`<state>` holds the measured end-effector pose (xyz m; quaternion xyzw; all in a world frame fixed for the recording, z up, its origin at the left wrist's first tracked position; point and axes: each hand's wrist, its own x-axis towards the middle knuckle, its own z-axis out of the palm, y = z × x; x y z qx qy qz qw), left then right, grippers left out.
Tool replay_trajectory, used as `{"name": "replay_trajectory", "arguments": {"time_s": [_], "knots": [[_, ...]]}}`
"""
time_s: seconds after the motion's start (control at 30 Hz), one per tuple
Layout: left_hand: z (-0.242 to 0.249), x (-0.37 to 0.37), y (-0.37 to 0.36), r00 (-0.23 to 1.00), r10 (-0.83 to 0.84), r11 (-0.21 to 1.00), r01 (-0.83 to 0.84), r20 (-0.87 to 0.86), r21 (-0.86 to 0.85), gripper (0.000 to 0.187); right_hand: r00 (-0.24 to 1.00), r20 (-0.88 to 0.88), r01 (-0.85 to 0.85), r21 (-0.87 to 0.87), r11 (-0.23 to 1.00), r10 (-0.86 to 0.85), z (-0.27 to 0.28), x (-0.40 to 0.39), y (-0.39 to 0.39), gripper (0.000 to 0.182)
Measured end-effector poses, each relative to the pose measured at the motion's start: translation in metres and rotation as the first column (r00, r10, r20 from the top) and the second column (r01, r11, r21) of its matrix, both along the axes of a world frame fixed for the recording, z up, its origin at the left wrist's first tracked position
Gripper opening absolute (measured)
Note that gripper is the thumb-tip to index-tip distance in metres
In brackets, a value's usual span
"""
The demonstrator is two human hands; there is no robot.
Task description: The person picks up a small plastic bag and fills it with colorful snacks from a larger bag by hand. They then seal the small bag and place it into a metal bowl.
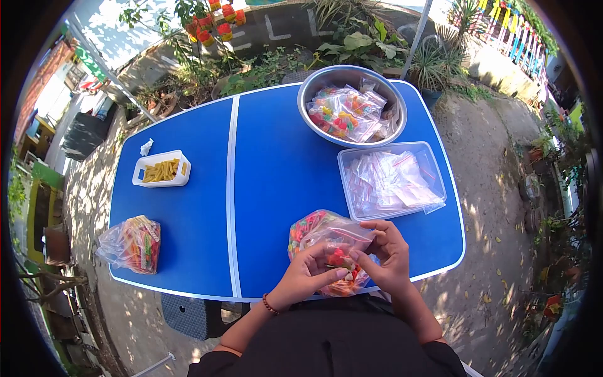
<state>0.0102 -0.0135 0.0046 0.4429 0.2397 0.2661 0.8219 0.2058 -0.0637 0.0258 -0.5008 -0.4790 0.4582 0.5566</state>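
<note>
A small clear zip bag [348, 234] with a few red pieces inside is held up between my two hands near the table's front edge. My left hand [309, 271] curls around its left side, thumb across the front. My right hand [391, 259] has its fingers closed on the bag's right edge, near the zip strip. Behind and below lies a larger clear bag of colourful wrapped sweets [303, 231], partly hidden by my hands and the small bag.
A steel bowl [309, 127] of filled zip bags stands at the back right. In front of it sits a clear plastic tub [347, 200] of flat zip bags. To the left are a white basket [182, 178] with yellow-brown sticks and another sweets bag [143, 246] on the blue table [198, 213].
</note>
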Motion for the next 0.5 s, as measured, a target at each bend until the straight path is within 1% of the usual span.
{"name": "replay_trajectory", "arguments": {"time_s": [0.1,0.2,0.3,0.4,0.5], "knots": [[0.0008,-0.0031,0.0001,0.987,-0.005,0.998,0.014,-0.16,0.058,0.046,0.998,-0.059,-0.002,-0.023,1.0,0.001,-0.0008,0.0002,0.0013,0.054],[0.0076,0.0,0.0003,0.985,0.056,0.996,-0.044,-0.16,0.078,0.042,0.995,-0.064,-0.077,0.001,0.997,0.077,0.0067,-0.0024,0.0036,0.057],[0.0072,0.0018,-0.0026,0.988,0.119,0.976,-0.099,-0.097,0.192,0.039,0.993,-0.062,-0.097,-0.032,0.995,0.095,0.0037,0.0003,0.0015,0.061],[0.0031,-0.0002,-0.0012,0.987,0.16,0.984,-0.16,0.01,0.084,0.034,0.997,-0.018,-0.082,-0.107,0.991,0.081,0.0039,0.0063,0.0027,0.065],[0.0014,-0.0001,-0.0015,0.975,0.212,0.976,-0.207,-0.062,0.072,0.029,0.981,-0.19,-0.069,-0.12,0.99,0.045,0.001,0.0055,0.0031,0.064]]}}
